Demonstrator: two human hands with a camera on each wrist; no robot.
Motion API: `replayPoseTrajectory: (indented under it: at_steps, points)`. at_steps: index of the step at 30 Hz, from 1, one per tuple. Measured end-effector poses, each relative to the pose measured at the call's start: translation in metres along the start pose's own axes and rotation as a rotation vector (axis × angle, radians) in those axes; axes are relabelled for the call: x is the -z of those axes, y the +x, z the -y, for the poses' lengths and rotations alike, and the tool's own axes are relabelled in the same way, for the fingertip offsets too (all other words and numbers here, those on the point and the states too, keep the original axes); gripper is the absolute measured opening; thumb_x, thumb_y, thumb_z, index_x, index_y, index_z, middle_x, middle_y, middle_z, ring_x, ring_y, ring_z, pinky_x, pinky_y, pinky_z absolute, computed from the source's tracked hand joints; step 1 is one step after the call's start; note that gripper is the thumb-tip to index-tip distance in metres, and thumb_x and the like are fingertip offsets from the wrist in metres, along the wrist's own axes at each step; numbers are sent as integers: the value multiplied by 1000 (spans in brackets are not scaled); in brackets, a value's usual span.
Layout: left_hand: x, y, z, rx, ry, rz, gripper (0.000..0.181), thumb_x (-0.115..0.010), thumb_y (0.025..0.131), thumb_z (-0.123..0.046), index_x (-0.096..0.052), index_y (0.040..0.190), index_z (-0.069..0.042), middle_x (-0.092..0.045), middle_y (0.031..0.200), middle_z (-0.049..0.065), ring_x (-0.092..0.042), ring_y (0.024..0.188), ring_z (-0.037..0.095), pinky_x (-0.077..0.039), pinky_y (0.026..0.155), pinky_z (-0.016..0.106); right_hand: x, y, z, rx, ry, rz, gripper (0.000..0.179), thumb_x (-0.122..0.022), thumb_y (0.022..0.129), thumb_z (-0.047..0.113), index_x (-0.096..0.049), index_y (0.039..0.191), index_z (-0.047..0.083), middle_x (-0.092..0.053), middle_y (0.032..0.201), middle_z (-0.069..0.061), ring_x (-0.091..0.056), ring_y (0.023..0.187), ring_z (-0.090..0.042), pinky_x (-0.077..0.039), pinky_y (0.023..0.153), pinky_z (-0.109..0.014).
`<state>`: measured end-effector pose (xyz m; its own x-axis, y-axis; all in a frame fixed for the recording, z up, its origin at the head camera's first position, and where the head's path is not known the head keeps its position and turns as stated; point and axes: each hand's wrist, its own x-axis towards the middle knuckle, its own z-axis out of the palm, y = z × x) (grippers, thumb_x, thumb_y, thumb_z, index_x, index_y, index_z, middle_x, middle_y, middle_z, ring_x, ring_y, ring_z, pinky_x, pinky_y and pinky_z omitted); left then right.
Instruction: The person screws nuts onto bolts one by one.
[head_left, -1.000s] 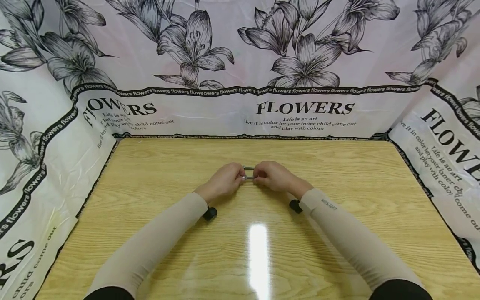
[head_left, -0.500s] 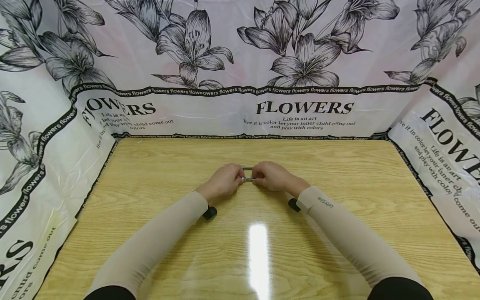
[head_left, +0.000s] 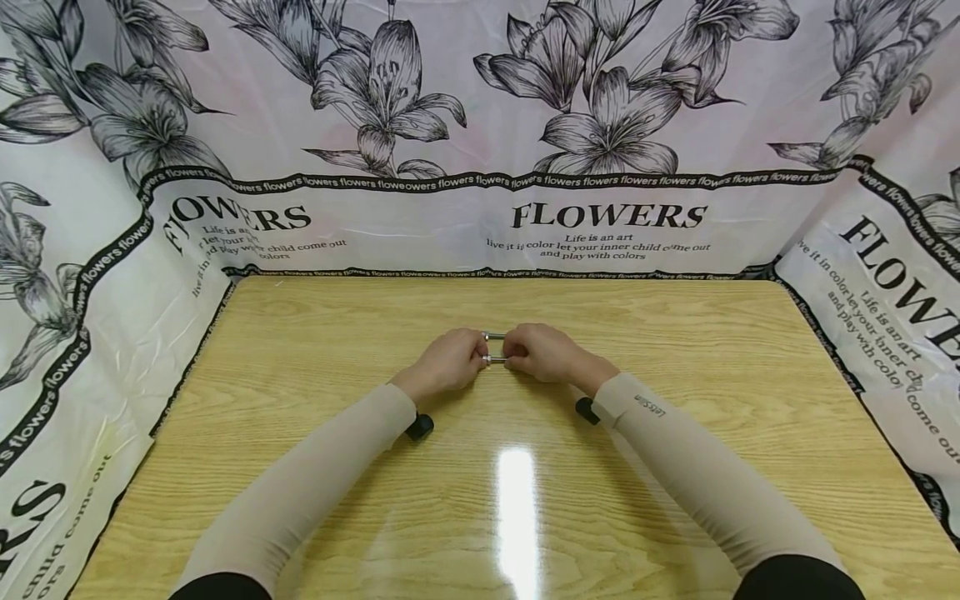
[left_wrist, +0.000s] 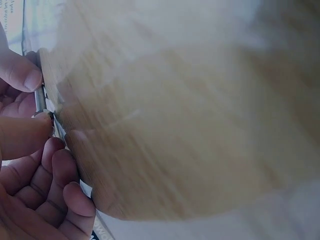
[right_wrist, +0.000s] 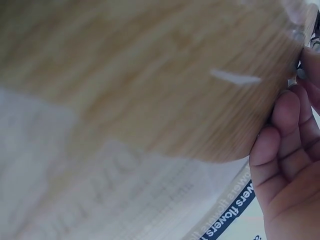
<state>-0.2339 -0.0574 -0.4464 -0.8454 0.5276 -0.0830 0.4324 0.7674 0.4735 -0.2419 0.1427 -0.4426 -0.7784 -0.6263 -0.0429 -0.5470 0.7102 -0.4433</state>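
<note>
Two thin metal bolts bridge the small gap between the hands in the head view. The near bolt (head_left: 497,360) has a wider piece, like a nut, at its left end; the far bolt (head_left: 495,337) runs parallel behind it. My left hand (head_left: 450,358) pinches the left ends, and my right hand (head_left: 549,352) grips the right ends. Thread shows on the shaft of a bolt (left_wrist: 40,99) in the left wrist view, between the two thumbs. Fingers hide the ends, so I cannot tell whether the bolts are joined. In the right wrist view, curled right fingers (right_wrist: 287,120) hide most metal.
Beneath the hands lies a wood-grain table (head_left: 337,333) with a bright light reflection near its front. Flower-print cloth (head_left: 420,225) with lettering stands along the back and both sides. Black wrist devices (head_left: 422,427) hang under the forearms.
The right hand has shifted very slightly left, narrowing the gap between the hands, and its sleeve has turned a little. The left hand stays nearly still, and both hands keep their hold.
</note>
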Motion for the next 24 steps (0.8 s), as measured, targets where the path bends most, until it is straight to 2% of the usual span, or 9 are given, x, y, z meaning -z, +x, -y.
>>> replayPoseTrajectory:
  at_steps: [12, 18, 24]
  points:
    - [1, -1, -1, 3, -27, -6, 7, -63, 92, -13, -67, 96, -9, -60, 85, -2, -55, 80, 13, -47, 77, 31, 2, -2, 3, 2, -2, 2, 7, -69, 88, 18, -66, 89, 12, -60, 83, 2, -53, 76, -14, -47, 72, -33]
    - [1, -4, 1, 14, -43, -17, 10, -64, 91, -16, -66, 98, -8, -60, 89, -1, -55, 83, 13, -47, 79, 31, 3, -3, 2, -11, 19, 3, 11, -70, 88, 19, -66, 94, 10, -59, 81, 2, -53, 74, -13, -47, 70, -31]
    - [4, -12, 5, 40, -77, -30, 17, -64, 92, -19, -65, 104, -7, -62, 96, 1, -57, 89, 15, -48, 81, 32, 3, -10, -4, -25, 41, -33, 14, -71, 87, 20, -66, 97, 11, -61, 84, 3, -55, 77, -13, -47, 72, -32]
